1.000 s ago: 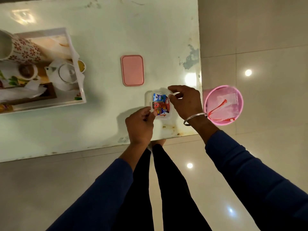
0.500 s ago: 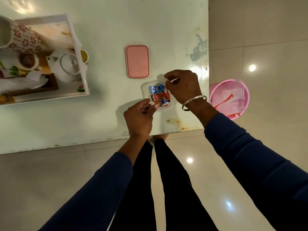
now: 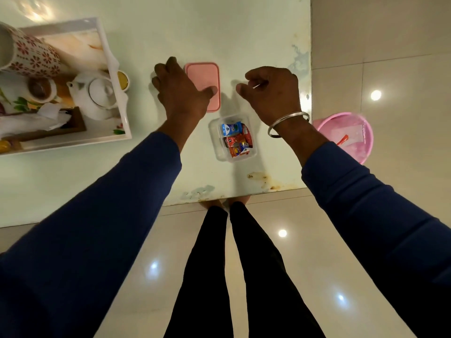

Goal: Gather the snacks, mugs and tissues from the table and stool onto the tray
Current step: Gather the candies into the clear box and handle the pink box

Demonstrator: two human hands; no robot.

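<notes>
- The clear snack box [image 3: 233,139] sits near the table's [image 3: 219,25] front right corner, close to the front edge and a little in from the right edge.
- Bare tabletop lies between the box and the white tray [image 3: 122,113], which stands at the left with its near rim facing the open stretch.
- The pink lid [image 3: 203,79] lies flat just behind the box, apart from it.
- The left hand [image 3: 181,90] is over the lid's left part, fingers spread and fairly straight, thumb lying across the lid's lower half; whether the palm presses on it cannot be told.
- The right hand [image 3: 273,91] hovers behind and to the right of the box, fingers curled loosely; a thin pale sliver shows at the fingers, but what it is cannot be told. A metal bangle [image 3: 288,124] rings the wrist.
- The box is uncovered, rectangular with rounded corners, and filled with small wrapped sweets [image 3: 235,140] in blue, red and orange.
- On the tray stand a white teapot [image 3: 97,96], a floral mug [image 3: 31,57], a smaller cup [image 3: 40,87] and crumpled tissues [image 3: 29,118] on a dark wooden holder.
- A small yellow-filled cup [image 3: 123,80] sits at the tray's right rim.
- The table is pale green and glossy, with chipped patches and rust-coloured stains near the corner.
- A pink stool [image 3: 349,137] stands right of the table on shiny beige floor tiles [image 3: 390,69], with clear wrappers and a red strip on it.
</notes>
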